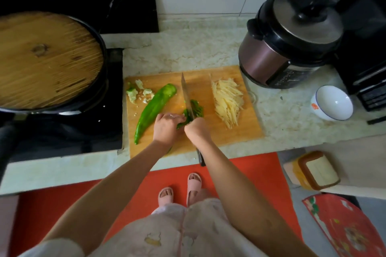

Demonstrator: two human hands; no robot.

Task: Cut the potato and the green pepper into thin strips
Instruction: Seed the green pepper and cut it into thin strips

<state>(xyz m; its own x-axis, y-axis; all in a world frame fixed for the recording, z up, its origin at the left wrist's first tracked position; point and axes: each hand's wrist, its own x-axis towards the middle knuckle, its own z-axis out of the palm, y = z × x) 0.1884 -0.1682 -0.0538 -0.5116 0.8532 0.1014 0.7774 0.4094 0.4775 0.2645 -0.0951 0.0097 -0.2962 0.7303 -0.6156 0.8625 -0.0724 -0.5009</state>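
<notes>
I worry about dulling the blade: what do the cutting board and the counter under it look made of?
Cutting board: likely wood or bamboo. It is warm orange-tan and matte, with faint grain lines. Counter: seems to be stone, marble or an imitation. It is pale cream with mottled veining and a slight sheen.

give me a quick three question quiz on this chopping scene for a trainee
1. True or false: the potato strips lie on the cutting board, on its right side.
2. What does the left hand steady? A) a whole potato B) the green pepper piece under the blade C) a bowl
3. Fill the gap: the right hand grips the ____ handle.
Key: 1 true; 2 B; 3 knife.
</notes>
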